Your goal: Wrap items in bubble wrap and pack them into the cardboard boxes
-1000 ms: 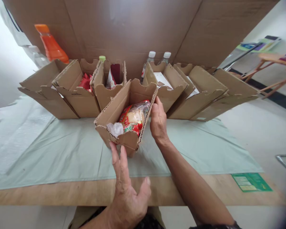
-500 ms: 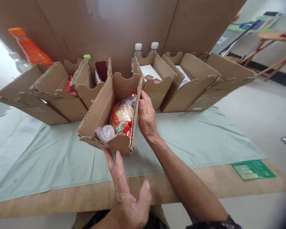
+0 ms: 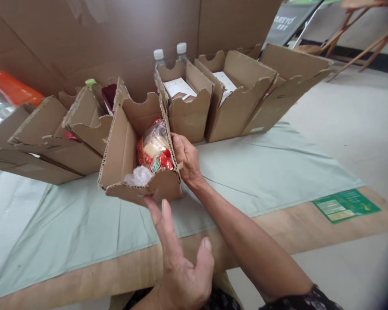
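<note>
An open-topped cardboard box (image 3: 119, 148) stands forward of a row of similar boxes, its near end facing me. Inside lie a red food packet with a clear window (image 3: 155, 148) and a crumpled piece of clear plastic (image 3: 138, 176). My right hand (image 3: 187, 161) holds the box by its right wall, with the thumb showing and some fingertips hidden. Below the near end, my left hand (image 3: 183, 262) has its fingers stretched and its thumb spread; a fingertip meets the lower edge of the front panel.
Boxes holding white cartons (image 3: 180, 88) stand to the right, more boxes (image 3: 47, 142) to the left. Clear bottles with white caps (image 3: 181, 49) and an orange bottle (image 3: 14, 88) are behind. Pale green cloth (image 3: 233, 172) covers the wooden table (image 3: 278, 230); a green card (image 3: 345, 206) lies at its edge.
The view has swung to the right, so the row of boxes sits further left in the picture. Both hands stay at the same box, in much the same pose.
</note>
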`<state>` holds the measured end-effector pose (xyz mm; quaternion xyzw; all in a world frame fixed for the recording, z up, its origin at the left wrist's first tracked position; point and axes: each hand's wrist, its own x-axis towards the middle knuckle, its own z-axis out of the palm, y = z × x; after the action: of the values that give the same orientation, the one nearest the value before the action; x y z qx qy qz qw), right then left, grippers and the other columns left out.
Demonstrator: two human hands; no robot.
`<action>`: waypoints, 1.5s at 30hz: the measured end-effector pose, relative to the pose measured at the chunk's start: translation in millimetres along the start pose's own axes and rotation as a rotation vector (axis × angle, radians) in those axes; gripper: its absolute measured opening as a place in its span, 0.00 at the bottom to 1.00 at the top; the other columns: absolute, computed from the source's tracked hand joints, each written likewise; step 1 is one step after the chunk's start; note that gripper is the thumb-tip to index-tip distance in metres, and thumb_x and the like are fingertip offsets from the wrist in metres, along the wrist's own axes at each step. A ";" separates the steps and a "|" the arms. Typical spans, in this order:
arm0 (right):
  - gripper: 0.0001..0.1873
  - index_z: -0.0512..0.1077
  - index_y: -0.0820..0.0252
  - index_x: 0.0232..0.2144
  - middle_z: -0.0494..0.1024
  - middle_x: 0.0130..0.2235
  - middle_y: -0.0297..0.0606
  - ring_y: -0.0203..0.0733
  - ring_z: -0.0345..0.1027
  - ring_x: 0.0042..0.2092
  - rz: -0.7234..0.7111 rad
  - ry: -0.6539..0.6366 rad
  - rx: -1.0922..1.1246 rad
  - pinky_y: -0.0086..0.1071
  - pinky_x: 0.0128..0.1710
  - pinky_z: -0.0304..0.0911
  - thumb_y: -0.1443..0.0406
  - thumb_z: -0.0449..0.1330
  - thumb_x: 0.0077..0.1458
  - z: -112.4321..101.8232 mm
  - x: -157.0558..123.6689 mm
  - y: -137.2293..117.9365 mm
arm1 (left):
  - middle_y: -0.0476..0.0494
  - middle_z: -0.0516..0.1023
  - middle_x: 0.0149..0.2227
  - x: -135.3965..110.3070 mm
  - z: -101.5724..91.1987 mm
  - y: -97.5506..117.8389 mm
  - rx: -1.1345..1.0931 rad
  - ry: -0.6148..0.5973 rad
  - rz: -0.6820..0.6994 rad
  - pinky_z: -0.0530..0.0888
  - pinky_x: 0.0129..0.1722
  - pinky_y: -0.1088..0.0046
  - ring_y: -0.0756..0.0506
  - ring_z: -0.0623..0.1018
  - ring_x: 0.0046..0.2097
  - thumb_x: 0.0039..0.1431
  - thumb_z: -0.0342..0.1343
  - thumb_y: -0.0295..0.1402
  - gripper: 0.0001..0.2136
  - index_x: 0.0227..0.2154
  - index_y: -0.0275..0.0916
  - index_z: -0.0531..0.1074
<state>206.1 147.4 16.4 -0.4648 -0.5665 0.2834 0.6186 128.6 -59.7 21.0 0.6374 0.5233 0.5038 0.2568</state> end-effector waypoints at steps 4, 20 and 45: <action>0.35 0.77 0.55 0.35 0.83 0.39 0.42 0.48 0.76 0.43 0.188 0.142 0.054 0.45 0.51 0.71 0.37 0.44 0.65 3.3 -4.7 30.7 | 0.45 0.23 0.79 40.6 -0.5 -7.4 0.009 -0.051 -0.021 0.50 0.73 0.37 0.31 0.32 0.78 0.63 0.58 0.29 0.47 0.75 0.58 0.35; 0.29 0.75 0.57 0.35 0.82 0.37 0.42 0.45 0.77 0.37 0.232 0.177 0.077 0.42 0.44 0.72 0.41 0.49 0.63 -2.9 0.2 40.3 | 0.26 0.39 0.78 160.3 12.8 -74.5 0.032 -0.155 -0.086 0.44 0.75 0.46 0.33 0.40 0.78 0.61 0.60 0.45 0.46 0.74 0.35 0.43; 0.12 0.79 0.57 0.43 0.84 0.32 0.37 0.44 0.77 0.33 -0.318 -0.523 -0.854 0.33 0.34 0.63 0.68 0.55 0.65 77.8 5.7 -135.9 | 0.33 0.76 0.62 13.9 -160.6 -121.7 0.238 0.184 -0.104 0.79 0.58 0.54 0.36 0.78 0.62 0.67 0.56 0.32 0.19 0.60 0.40 0.71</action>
<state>108.3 116.7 134.9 -0.4973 -0.8308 0.0364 0.2474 -68.3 -39.9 -20.0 0.5867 0.6328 0.4805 0.1561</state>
